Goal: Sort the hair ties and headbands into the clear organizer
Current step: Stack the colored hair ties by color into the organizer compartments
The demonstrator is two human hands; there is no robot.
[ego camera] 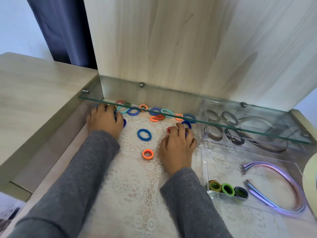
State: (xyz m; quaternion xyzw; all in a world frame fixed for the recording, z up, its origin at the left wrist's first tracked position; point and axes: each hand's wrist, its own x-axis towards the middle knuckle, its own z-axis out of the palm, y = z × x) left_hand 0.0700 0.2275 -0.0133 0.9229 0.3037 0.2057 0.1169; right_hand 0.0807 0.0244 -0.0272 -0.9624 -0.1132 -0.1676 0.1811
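Several coloured hair ties [155, 111] lie scattered on a lace mat [133, 186] under a glass shelf. A blue hair tie [144, 134] and an orange one [147, 154] lie between my hands. My left hand [104, 120] lies knuckles up over ties at the left, fingers curled on a dark blue one. My right hand [178, 143] curls its fingers over a red tie and a dark blue one. The clear organizer [205, 169] at the right holds green ties [227, 189], iridescent headbands [281, 182] and grey bands [229, 118].
The glass shelf [171, 115] juts out just above the far ties and the organizer's back part. A wooden back panel [171, 48] rises behind it. A raised wooden ledge [34, 100] borders the left side.
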